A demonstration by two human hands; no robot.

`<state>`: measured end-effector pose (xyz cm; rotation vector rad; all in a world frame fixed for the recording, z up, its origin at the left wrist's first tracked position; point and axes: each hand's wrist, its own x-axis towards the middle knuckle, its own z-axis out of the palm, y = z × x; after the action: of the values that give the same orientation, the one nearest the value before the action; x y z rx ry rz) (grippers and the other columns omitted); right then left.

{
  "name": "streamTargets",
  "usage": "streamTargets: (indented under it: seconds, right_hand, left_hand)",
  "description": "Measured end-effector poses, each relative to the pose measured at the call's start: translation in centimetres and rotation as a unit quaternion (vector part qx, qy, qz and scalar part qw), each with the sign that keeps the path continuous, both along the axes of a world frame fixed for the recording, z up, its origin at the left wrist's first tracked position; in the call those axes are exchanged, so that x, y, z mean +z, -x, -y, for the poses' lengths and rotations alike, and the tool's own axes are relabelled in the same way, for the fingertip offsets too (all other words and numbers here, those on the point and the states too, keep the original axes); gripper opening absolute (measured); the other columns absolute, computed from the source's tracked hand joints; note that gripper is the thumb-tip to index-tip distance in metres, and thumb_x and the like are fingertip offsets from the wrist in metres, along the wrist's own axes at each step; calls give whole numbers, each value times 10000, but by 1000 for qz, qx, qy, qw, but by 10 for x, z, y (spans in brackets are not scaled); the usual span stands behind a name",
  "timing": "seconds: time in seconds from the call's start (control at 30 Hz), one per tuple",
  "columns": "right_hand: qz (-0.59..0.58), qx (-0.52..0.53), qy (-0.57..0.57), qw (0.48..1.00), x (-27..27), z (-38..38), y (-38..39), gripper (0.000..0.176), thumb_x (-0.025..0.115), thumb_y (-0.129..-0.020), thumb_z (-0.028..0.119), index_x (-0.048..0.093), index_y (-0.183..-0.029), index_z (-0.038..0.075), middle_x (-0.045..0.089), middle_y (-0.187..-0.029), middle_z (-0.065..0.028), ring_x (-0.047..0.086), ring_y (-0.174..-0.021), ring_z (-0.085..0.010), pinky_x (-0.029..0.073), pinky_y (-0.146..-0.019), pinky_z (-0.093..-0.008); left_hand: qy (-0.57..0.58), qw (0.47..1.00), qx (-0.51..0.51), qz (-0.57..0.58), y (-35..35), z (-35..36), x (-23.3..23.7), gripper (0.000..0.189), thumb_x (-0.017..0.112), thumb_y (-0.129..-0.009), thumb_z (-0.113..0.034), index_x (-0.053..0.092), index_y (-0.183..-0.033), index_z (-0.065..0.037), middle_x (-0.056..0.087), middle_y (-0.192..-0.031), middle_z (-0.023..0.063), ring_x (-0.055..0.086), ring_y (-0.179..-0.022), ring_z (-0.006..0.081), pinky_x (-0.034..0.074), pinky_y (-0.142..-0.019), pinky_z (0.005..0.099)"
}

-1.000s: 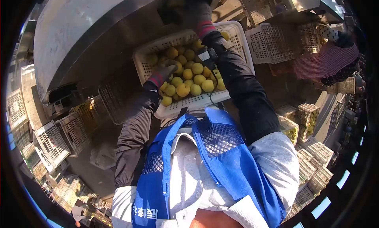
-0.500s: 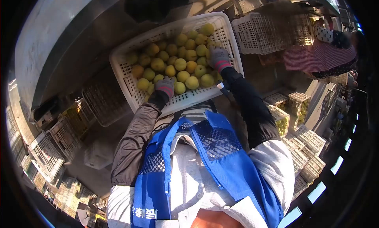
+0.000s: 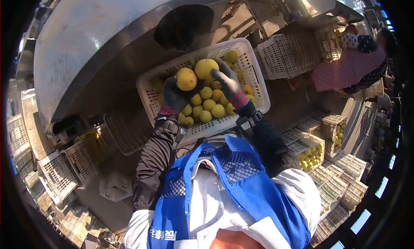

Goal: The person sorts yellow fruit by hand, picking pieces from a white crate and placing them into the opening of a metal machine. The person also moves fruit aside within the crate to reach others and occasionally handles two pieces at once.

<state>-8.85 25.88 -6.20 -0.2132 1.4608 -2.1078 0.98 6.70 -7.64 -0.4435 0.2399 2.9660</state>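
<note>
A white plastic crate [image 3: 261, 86] holds many round yellow-green fruits [image 3: 209, 104]. Above it, my left hand [image 3: 173, 96], in a dark grey glove, is closed around a yellow fruit [image 3: 186, 79] that has a small brown spot. My right hand [image 3: 227, 81], gloved the same way, grips another yellow fruit [image 3: 206, 69], with the fingers against its right side. Both held fruits are raised close to each other over the crate. The far fingers of both hands are partly hidden by the fruits.
A large metal surface [image 3: 99, 37] with a dark opening [image 3: 183, 27] lies beyond the crate. Empty white crates [image 3: 286, 55] stand at the upper right, near a person in a checked garment [image 3: 349, 70]. Fruit-filled crates [image 3: 309, 156] and stacked crates are at the right, more crates [image 3: 56, 175] at the left.
Both hands have risen from among the fruits in the crate, each now with a fruit, and come closer together. The view has shifted, so the crate appears lower and further right.
</note>
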Motion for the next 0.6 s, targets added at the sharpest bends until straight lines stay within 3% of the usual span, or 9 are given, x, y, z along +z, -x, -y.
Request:
streamTargets:
  seconds: [0.07, 0.17, 0.2, 0.27, 0.4, 0.47, 0.5, 0.57, 0.6]
  right_hand:
    - [-37, -3, -22, 999, 6, 10, 4, 643, 680, -930, 286, 455, -1422, -60, 583, -1346, -160, 561, -1230, -235, 441, -1058, -355]
    - [-242, -24, -171, 955, 19, 26, 11, 702, 741, -848, 292, 478, -1412, -33, 558, -1359, -263, 550, -1266, -358, 441, -1054, -399]
    - [-246, -26, -167, 954, 24, 29, 13, 702, 741, -848, 292, 478, -1412, -33, 558, -1359, -263, 550, -1266, -358, 441, -1054, -399]
    - [-379, -2, -279, 882, 34, 35, 14, 749, 789, -787, 289, 491, -1412, 3, 564, -1329, -268, 562, -1229, -392, 456, -1035, -417]
    - [-375, 18, -299, 877, 13, 48, 34, 728, 801, -746, 229, 510, -1373, 1, 580, -1304, -241, 571, -1166, -427, 470, -1005, -457]
    - [-403, -10, -276, 872, 3, 57, 38, 711, 797, -749, 227, 516, -1361, -2, 585, -1301, -236, 560, -1179, -427, 463, -1012, -457]
    - [-426, -36, -255, 867, 2, 62, 40, 695, 793, -753, 225, 523, -1350, -5, 590, -1297, -230, 548, -1192, -426, 455, -1018, -458]
    - [-457, -50, -284, 842, 0, 68, 42, 696, 787, -763, 230, 514, -1360, -1, 594, -1292, -231, 534, -1209, -426, 436, -1030, -477]
    - [-483, -66, -314, 815, 0, 72, 44, 697, 780, -773, 235, 505, -1369, 2, 598, -1286, -232, 520, -1226, -425, 417, -1041, -497]
  left_hand:
    - [10, 1000, -15, -11, 1, 14, 0, 587, 578, -942, -332, 462, -1376, 45, 508, -1398, 210, 464, -1344, 342, 410, -1136, 536]
    - [69, 997, -2, -20, 1, 26, 12, 545, 570, -944, -333, 497, -1324, 51, 546, -1340, 194, 503, -1308, 333, 421, -1126, 542]
    - [73, 997, -2, -25, 1, 32, 10, 545, 570, -944, -333, 497, -1324, 51, 546, -1340, 194, 503, -1308, 333, 421, -1126, 542]
    - [224, 973, 5, -50, 2, 41, 6, 494, 569, -942, -335, 540, -1270, 34, 564, -1297, 198, 521, -1289, 329, 441, -1113, 526]
    - [71, 997, 32, 14, 7, 48, 16, 396, 635, -929, -257, 589, -1203, 24, 604, -1236, 186, 604, -1183, 307, 527, -1025, 473]
    - [289, 953, 76, -54, 12, 43, 29, 336, 710, -887, -147, 614, -1162, 19, 633, -1203, 177, 665, -1056, 289, 586, -926, 418]
    - [290, 952, 80, -58, 15, 42, 38, 336, 710, -887, -147, 614, -1162, 19, 633, -1203, 177, 665, -1056, 289, 586, -926, 418]
    - [612, 782, 115, -32, 17, 39, 52, 310, 747, -848, -47, 634, -1129, 19, 663, -1157, 180, 699, -953, 287, 609, -836, 394]
    - [613, 781, 118, -32, 19, 41, 50, 310, 747, -848, -47, 634, -1129, 19, 663, -1157, 180, 699, -953, 287, 609, -836, 394]
